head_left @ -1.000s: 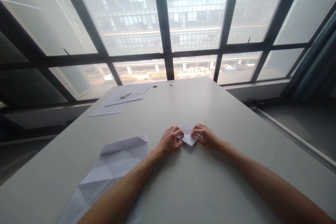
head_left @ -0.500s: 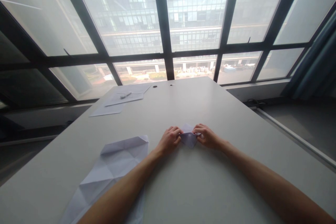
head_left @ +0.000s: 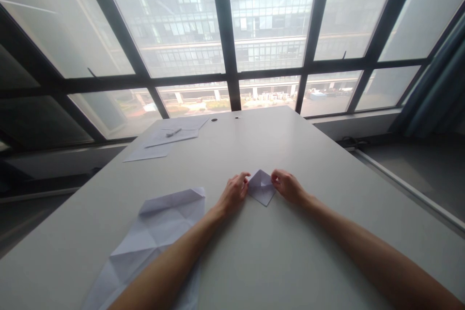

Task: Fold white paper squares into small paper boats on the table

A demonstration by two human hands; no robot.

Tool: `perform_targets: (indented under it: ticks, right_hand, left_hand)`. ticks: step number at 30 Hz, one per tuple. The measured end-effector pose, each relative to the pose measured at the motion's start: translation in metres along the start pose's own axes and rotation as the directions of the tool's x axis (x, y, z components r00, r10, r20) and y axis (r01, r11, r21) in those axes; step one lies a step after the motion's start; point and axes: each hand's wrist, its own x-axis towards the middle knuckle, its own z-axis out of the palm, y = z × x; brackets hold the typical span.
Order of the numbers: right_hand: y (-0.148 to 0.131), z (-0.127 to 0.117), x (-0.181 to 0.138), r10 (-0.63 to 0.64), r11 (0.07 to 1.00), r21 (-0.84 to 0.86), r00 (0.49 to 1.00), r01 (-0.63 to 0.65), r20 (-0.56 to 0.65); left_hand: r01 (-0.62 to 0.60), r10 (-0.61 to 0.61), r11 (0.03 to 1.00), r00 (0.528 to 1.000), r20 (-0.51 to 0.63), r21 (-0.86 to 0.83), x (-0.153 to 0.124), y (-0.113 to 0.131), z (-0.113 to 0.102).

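Note:
A small piece of white paper [head_left: 262,194], folded into a diamond, lies on the table between my two hands. A crease runs across its middle. My left hand [head_left: 234,193] rests at its left corner, thumb by the edge and index finger raised apart from it. At the upper right edge, the fingers of my right hand [head_left: 288,187] are curled together and pinch the paper. Left of my left forearm lies a large creased sheet of paper [head_left: 163,225] with its far edge folded over; the forearm hides part of it.
The white table [head_left: 269,140] reaches toward tall windows with dark frames [head_left: 229,34]. At its far left are several flat paper sheets [head_left: 152,152] with a small white object [head_left: 173,131] on top. A round hole [head_left: 214,120] is near the far edge. A blue curtain [head_left: 432,82] hangs at right.
The folded paper, earlier gripped at both sides with its middle raised, now lies flatter as a diamond. My left fingers have parted from it; my right hand has shifted slightly.

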Motion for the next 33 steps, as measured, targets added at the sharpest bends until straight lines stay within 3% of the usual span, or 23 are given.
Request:
perform_targets:
  ticks: [6, 16, 22, 26, 33]
  right_hand:
    - [-0.0021, -0.0018, 0.0017, -0.086, 0.996, -0.017, 0.995, 0.087, 0.042]
    - [-0.0031, -0.0016, 0.0010, -0.091, 0.995, -0.037, 0.992, 0.094, 0.090]
    - [-0.0024, -0.0004, 0.0007, -0.099, 0.986, -0.125, 0.990, 0.111, 0.097]
    - [-0.0004, 0.0007, 0.0003, -0.090, 0.978, -0.176, 0.990, 0.109, 0.112]
    - [-0.0046, -0.0030, 0.0003, -0.107, 0.969, -0.211, 0.988, 0.129, 0.114]
  left_hand:
    - [0.071, -0.071, 0.995, 0.997, 0.004, -0.072, 0.0010, 0.0023, -0.0042]
    - [-0.039, 0.039, 0.999, 0.999, 0.010, -0.012, 0.0000, 0.0032, -0.0058]
    - [-0.064, 0.066, 0.988, 0.998, -0.011, 0.141, -0.0003, 0.0022, -0.0018]
    - [-0.100, 0.091, 0.982, 0.994, 0.060, 0.163, 0.0000, 0.0063, -0.0038]
    - [-0.056, 0.049, 0.987, 0.998, 0.048, 0.154, 0.0007, 0.0067, -0.0062]
